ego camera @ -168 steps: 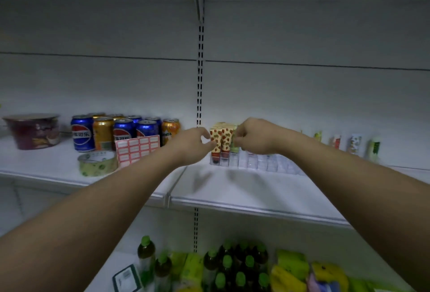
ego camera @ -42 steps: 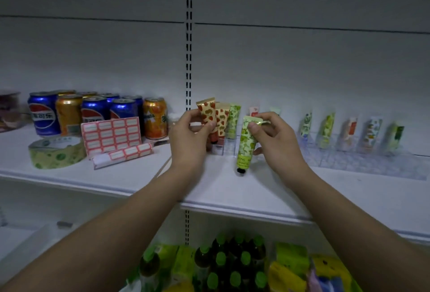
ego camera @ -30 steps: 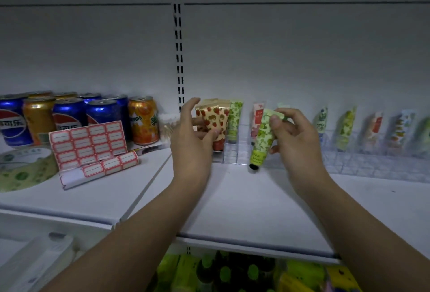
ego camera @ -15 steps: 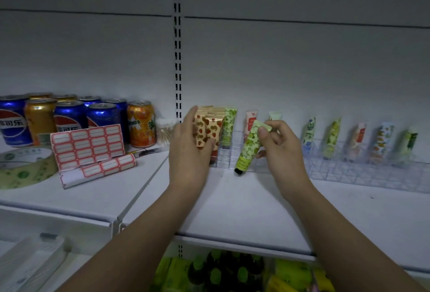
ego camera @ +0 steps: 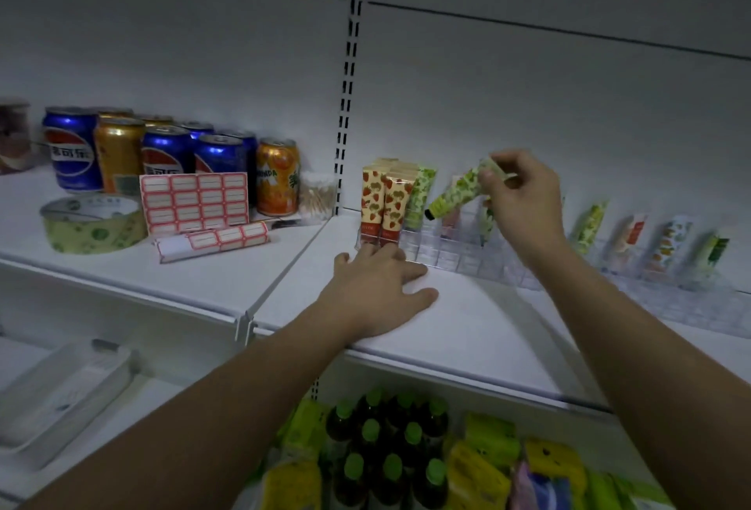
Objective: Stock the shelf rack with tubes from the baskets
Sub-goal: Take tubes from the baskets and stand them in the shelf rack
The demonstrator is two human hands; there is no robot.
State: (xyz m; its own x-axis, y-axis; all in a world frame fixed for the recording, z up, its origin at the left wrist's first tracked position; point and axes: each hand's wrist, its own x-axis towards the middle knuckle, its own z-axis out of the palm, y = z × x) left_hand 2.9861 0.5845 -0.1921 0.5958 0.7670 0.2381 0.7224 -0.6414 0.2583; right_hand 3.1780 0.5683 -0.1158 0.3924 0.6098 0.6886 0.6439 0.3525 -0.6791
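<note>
Pinching green tube (ego camera: 457, 194) in right hand (ego camera: 524, 204) | left hand (ego camera: 380, 286) flat on shelf (ego camera: 487, 330) | clear rack (ego camera: 455, 253) holds tubes

Clear plastic grid rack (ego camera: 467, 255) on white shelf (ego camera: 467, 330), right of slotted upright. Strawberry-print tubes (ego camera: 384, 204) in rack's left end; more tubes spaced rightward. Blue and orange soda cans (ego camera: 162, 156) left, behind red-bordered label sheets (ego camera: 194, 200); green tape roll (ego camera: 92, 223) farther left. Green-capped bottles (ego camera: 386, 448) on shelf below.

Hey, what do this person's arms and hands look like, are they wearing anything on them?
Both forearms are bare, with no sleeves in view. The left hand and right hand show no gloves, rings, watch or wristband. The picture is dim, so fine marks cannot be told.
</note>
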